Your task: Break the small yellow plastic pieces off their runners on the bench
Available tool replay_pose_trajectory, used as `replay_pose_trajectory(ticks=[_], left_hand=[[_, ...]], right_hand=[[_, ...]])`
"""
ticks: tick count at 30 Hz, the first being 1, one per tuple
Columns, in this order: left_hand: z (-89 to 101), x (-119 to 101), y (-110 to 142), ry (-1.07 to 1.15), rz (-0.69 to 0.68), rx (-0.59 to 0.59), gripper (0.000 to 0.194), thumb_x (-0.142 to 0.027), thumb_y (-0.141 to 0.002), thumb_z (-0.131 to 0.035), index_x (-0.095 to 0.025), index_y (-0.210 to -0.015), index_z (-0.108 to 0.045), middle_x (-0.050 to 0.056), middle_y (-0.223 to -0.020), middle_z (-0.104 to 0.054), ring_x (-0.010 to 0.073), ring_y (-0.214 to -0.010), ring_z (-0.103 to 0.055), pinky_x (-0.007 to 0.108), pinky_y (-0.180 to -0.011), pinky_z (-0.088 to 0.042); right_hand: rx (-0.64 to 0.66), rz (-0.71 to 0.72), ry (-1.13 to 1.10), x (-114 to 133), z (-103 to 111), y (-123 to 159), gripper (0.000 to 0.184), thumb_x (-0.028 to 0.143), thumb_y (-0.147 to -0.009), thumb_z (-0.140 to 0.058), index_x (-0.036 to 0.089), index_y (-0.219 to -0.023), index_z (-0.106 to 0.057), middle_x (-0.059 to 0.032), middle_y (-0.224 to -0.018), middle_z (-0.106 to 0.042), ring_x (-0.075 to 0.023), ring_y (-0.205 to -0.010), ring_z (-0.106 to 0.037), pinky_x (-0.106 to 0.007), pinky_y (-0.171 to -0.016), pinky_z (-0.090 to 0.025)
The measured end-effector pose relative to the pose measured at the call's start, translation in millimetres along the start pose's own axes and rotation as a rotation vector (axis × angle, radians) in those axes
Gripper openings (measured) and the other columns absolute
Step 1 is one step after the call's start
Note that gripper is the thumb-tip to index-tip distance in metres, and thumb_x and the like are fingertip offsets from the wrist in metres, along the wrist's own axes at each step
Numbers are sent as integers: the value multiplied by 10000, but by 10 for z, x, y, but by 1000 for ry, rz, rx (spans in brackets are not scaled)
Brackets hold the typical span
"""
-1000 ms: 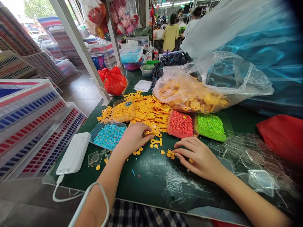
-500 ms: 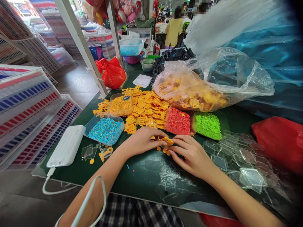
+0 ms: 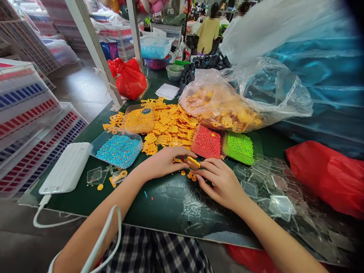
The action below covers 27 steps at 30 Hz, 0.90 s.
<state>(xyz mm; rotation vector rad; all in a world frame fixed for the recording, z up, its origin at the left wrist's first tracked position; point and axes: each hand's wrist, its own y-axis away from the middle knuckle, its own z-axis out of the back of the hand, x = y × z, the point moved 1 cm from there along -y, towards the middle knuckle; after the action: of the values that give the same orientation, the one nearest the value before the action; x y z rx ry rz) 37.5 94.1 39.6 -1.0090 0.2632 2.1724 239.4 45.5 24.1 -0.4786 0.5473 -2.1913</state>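
My left hand [image 3: 162, 163] and my right hand [image 3: 220, 182] meet over the dark green table [image 3: 159, 204], both pinching a small yellow plastic piece [image 3: 192, 162] between their fingertips. A few loose yellow discs [image 3: 190, 176] lie just under it. Behind my hands spreads a pile of yellow plastic parts [image 3: 170, 127]. Trays of beads stand around it: blue beads [image 3: 119, 150], yellow beads [image 3: 139, 120], red beads [image 3: 207, 142] and green beads [image 3: 240, 148].
A clear bag of yellow parts [image 3: 224, 110] lies behind the trays. Clear plastic lids [image 3: 270, 189] are scattered at the right beside a red bag [image 3: 330, 178]. A white power bank [image 3: 66, 168] with its cable lies at the left. Stacked crates [image 3: 28, 125] stand beyond the table's left edge.
My left hand left the yellow pile and came toward my right hand. Both now hold a yellow piece together, lifted slightly off the table. The camera tilted down a little.
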Motion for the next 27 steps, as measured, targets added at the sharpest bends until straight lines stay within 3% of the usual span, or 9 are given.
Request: replay_pose_trajectory(ticks=[6,11,18,23,27], left_hand=[[-9,-8,-12,-13,-27,-22,306,-124,-855,-637,-193,-1153,-622,48,-1128,-679,172,-1007,-627,325,-916,-485],[-3,-30,-7,-42,1,-27,306,-120,-877,-592,-192,-1173,-615,39,-1064,-690,147,-844,-621,297,-807,-503],[-4,-56,-11,-44,-33,-16,222,-197,-910,-575,-181,-1121,-640,45,-1050,-705,166,-898,-636,296,-826,-484],[6,-125,-10,-6,11,7,210,-257,-915,-568,-179,-1091,-653,52,-1017,-708,181,-913,-635,300,-823,-479],[4,-168,4,88,55,15,254,-293,-886,-611,-191,-1113,-664,19,-909,-703,166,-817,-629,278,-770,-479]], right_hand=[[-1,16,-14,-2,55,-12,210,183,-943,-462,154,-926,-670,-82,-939,-711,-215,-893,-594,-362,-770,-510],[-23,-7,-46,-48,77,-14,197,174,-949,-455,165,-950,-651,-75,-952,-713,-200,-881,-602,-359,-766,-515],[-44,-56,-99,-93,78,-3,120,146,-920,-476,182,-883,-584,-64,-885,-690,-195,-859,-600,-343,-754,-508],[-95,-231,-293,-97,72,25,34,207,-893,-531,220,-925,-529,-37,-854,-643,-170,-787,-619,-304,-691,-510],[-141,-439,-604,-114,21,41,130,264,-866,-593,248,-962,-507,6,-806,-650,-142,-707,-637,-274,-663,-512]])
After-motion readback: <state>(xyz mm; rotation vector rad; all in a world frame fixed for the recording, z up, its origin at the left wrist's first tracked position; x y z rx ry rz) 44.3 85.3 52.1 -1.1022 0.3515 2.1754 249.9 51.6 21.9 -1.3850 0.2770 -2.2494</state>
